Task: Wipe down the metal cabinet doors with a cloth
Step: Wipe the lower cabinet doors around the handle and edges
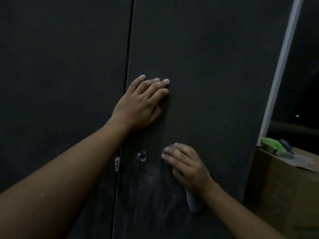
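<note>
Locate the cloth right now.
Head view, lower centre-right: the grey cloth is under the right hand, pressed against the right cabinet door, just right of the round lock; its tail hangs below the wrist.

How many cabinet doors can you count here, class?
2. The left door fills the left side; the right door, with a keyhole, has the left hand resting on it and the right hand holding a cloth against it. Others may lie off-frame.

The cloth (194, 202) under the right hand (188, 168) is showing pale grey; the door (215, 66) is showing matte black (whitish streaks).
</note>
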A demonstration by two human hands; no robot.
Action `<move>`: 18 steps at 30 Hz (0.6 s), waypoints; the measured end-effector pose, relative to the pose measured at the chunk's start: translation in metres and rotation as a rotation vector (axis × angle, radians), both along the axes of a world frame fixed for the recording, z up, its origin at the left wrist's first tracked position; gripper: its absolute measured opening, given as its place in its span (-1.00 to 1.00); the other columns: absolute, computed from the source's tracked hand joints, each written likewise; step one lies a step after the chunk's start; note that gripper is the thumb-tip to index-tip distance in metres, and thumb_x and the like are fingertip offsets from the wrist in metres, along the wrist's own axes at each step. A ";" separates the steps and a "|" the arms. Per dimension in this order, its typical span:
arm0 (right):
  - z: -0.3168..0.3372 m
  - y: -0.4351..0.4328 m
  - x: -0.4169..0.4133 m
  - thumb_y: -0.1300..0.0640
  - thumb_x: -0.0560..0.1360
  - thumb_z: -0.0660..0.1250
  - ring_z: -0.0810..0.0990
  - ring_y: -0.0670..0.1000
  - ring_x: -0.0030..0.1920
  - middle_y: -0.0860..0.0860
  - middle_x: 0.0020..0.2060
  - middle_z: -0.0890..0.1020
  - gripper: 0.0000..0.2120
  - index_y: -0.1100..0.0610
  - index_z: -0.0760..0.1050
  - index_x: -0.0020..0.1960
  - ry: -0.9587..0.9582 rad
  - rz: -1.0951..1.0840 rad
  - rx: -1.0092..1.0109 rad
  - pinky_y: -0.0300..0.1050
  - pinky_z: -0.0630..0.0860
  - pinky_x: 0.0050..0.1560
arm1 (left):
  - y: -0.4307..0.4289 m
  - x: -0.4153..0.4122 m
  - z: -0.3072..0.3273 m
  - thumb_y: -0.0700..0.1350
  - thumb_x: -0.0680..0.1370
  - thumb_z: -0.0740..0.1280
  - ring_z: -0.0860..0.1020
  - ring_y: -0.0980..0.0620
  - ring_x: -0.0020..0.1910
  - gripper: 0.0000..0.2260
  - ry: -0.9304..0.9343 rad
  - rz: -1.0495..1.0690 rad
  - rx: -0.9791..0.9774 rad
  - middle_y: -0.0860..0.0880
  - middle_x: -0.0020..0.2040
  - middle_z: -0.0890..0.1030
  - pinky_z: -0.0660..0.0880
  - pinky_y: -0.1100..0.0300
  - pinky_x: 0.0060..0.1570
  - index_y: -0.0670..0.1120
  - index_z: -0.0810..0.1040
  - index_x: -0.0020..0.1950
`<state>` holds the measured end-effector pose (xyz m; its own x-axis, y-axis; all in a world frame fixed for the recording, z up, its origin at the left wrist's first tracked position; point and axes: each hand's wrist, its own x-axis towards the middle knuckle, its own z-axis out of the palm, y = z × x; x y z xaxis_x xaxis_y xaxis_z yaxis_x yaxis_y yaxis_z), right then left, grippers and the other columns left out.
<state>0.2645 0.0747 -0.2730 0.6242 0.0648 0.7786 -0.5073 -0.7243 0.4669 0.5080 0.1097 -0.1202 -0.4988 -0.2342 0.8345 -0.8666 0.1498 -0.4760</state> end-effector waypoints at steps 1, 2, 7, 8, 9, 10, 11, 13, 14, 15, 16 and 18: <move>-0.010 0.000 -0.003 0.23 0.59 0.30 0.44 0.08 0.42 0.01 0.38 0.55 -0.67 0.13 0.59 0.34 0.067 0.001 -0.015 0.08 0.39 0.41 | 0.000 -0.001 -0.004 0.04 0.58 0.14 0.30 -0.11 0.50 -0.55 0.009 0.001 0.000 -0.07 0.54 0.33 0.05 -0.10 0.54 -0.04 0.40 0.46; -0.020 0.000 -0.007 0.20 0.61 0.30 0.46 0.07 0.40 -0.01 0.37 0.56 -0.69 0.10 0.61 0.33 0.123 -0.003 -0.035 0.08 0.42 0.38 | 0.000 -0.001 -0.007 0.03 0.58 0.15 0.30 -0.12 0.50 -0.54 0.016 0.000 -0.002 -0.07 0.55 0.32 0.05 -0.11 0.54 -0.05 0.39 0.46; -0.042 0.006 -0.018 0.19 0.66 0.31 0.55 0.05 0.31 -0.07 0.28 0.62 -0.79 0.05 0.66 0.20 0.341 -0.006 -0.079 0.00 0.47 0.28 | 0.002 -0.001 -0.018 0.03 0.57 0.15 0.30 -0.12 0.50 -0.51 0.028 0.001 -0.018 -0.09 0.54 0.33 0.06 -0.12 0.54 -0.06 0.37 0.50; -0.039 0.008 -0.019 0.19 0.66 0.30 0.55 0.05 0.30 -0.07 0.27 0.62 -0.80 0.05 0.66 0.20 0.352 -0.005 -0.084 -0.02 0.47 0.26 | 0.002 -0.001 -0.019 0.04 0.57 0.14 0.30 -0.12 0.50 -0.50 0.028 0.003 -0.018 -0.09 0.54 0.33 0.06 -0.12 0.54 -0.06 0.37 0.50; -0.034 0.010 -0.019 0.21 0.65 0.31 0.55 0.04 0.30 -0.06 0.27 0.62 -0.79 0.06 0.66 0.21 0.325 -0.001 -0.074 -0.03 0.47 0.24 | 0.002 -0.001 -0.020 0.04 0.57 0.14 0.30 -0.12 0.49 -0.50 0.028 0.001 -0.021 -0.09 0.54 0.34 0.07 -0.12 0.54 -0.06 0.37 0.50; -0.027 0.012 -0.017 0.23 0.63 0.31 0.54 0.04 0.31 -0.04 0.28 0.62 -0.77 0.08 0.65 0.23 0.244 0.006 -0.052 -0.02 0.47 0.24 | 0.002 -0.001 -0.020 0.04 0.57 0.14 0.30 -0.12 0.49 -0.50 0.029 -0.004 -0.030 -0.09 0.53 0.34 0.08 -0.12 0.53 -0.06 0.37 0.50; -0.020 0.013 -0.013 0.26 0.61 0.32 0.53 0.05 0.32 -0.02 0.28 0.62 -0.74 0.11 0.63 0.26 0.114 0.012 -0.012 0.00 0.48 0.26 | 0.001 -0.001 -0.020 0.03 0.57 0.15 0.31 -0.12 0.48 -0.51 0.031 -0.009 -0.039 -0.09 0.53 0.35 0.09 -0.12 0.53 -0.06 0.38 0.49; -0.011 0.012 0.001 0.30 0.56 0.31 0.50 0.06 0.34 0.02 0.30 0.60 -0.67 0.17 0.60 0.29 -0.157 -0.008 0.055 0.04 0.47 0.31 | 0.001 -0.001 -0.019 0.03 0.57 0.16 0.32 -0.12 0.48 -0.51 0.031 -0.011 -0.051 -0.10 0.53 0.35 0.10 -0.12 0.53 -0.06 0.39 0.49; -0.010 0.012 0.011 0.31 0.55 0.29 0.48 0.06 0.35 0.02 0.30 0.59 -0.66 0.19 0.59 0.30 -0.240 -0.030 0.070 0.05 0.46 0.34 | 0.000 -0.001 -0.019 0.03 0.57 0.16 0.32 -0.12 0.48 -0.51 0.030 -0.009 -0.051 -0.10 0.53 0.35 0.09 -0.12 0.53 -0.06 0.38 0.49; -0.014 0.013 0.020 0.31 0.55 0.28 0.47 0.06 0.36 0.02 0.31 0.58 -0.66 0.19 0.59 0.31 -0.274 -0.040 0.076 0.05 0.45 0.36 | 0.000 0.000 -0.019 0.03 0.57 0.15 0.31 -0.12 0.49 -0.51 0.027 -0.008 -0.051 -0.10 0.53 0.34 0.08 -0.11 0.53 -0.06 0.37 0.49; -0.021 0.012 0.028 0.30 0.56 0.29 0.46 0.07 0.37 0.03 0.31 0.59 -0.67 0.19 0.59 0.30 -0.264 -0.030 0.076 0.05 0.44 0.37 | 0.000 0.000 -0.019 0.03 0.57 0.15 0.31 -0.12 0.49 -0.51 0.026 -0.009 -0.051 -0.10 0.53 0.34 0.08 -0.11 0.53 -0.06 0.37 0.50; -0.038 0.013 0.036 0.29 0.59 0.31 0.47 0.08 0.36 0.05 0.30 0.60 -0.70 0.20 0.61 0.30 -0.168 0.018 0.063 0.03 0.44 0.36 | 0.000 0.000 -0.019 0.04 0.57 0.15 0.30 -0.12 0.49 -0.51 0.030 -0.015 -0.052 -0.10 0.53 0.34 0.07 -0.11 0.53 -0.06 0.37 0.50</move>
<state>0.3009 0.0875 -0.3112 0.4843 0.0228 0.8746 -0.5609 -0.7591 0.3304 0.5082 0.1099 -0.1397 -0.4765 -0.1830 0.8599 -0.8784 0.1388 -0.4572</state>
